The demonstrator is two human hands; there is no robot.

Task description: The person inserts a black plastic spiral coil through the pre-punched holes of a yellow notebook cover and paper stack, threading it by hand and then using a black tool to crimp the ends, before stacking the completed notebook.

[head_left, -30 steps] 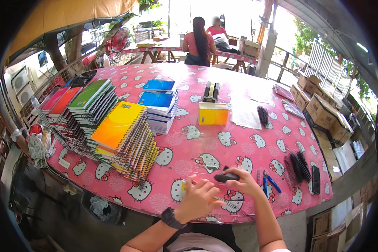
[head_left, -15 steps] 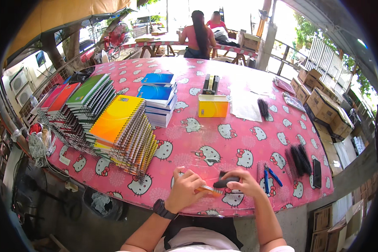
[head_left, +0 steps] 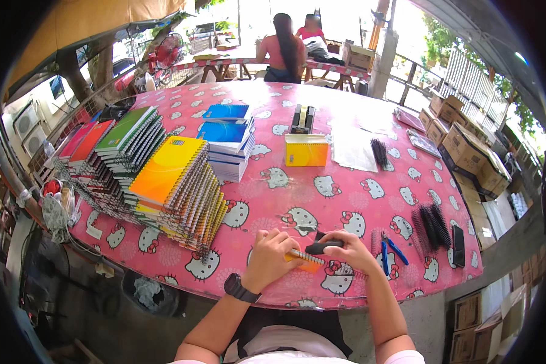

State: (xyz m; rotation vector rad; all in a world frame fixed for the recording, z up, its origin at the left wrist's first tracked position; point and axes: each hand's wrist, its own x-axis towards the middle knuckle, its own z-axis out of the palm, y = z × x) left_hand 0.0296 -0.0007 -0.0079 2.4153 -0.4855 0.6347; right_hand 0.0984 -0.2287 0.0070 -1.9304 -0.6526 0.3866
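My left hand [head_left: 273,259], with a dark watch on its wrist, is closed around a yellow-orange notebook [head_left: 310,265] near the table's front edge. A row of binding holes or coil runs along the notebook's upper edge. My right hand [head_left: 353,252] grips a black rounded tool [head_left: 323,248], its exact kind unclear, right against that edge. Just right of this hand lie blue-handled pliers [head_left: 384,257]. Farther right are several black spiral coils [head_left: 432,227].
Left on the pink patterned table [head_left: 273,200] rise stacks of yellow notebooks [head_left: 171,170], green notebooks [head_left: 124,128] and blue notebooks [head_left: 223,130]. A tape dispenser [head_left: 303,119] stands behind yellow pads [head_left: 306,151]. A phone [head_left: 458,247] lies right. Two people are at a farther table.
Both hands have moved slightly away from me with the notebook and the black tool. The notebook's bound edge now slants less hidden beneath the tool.
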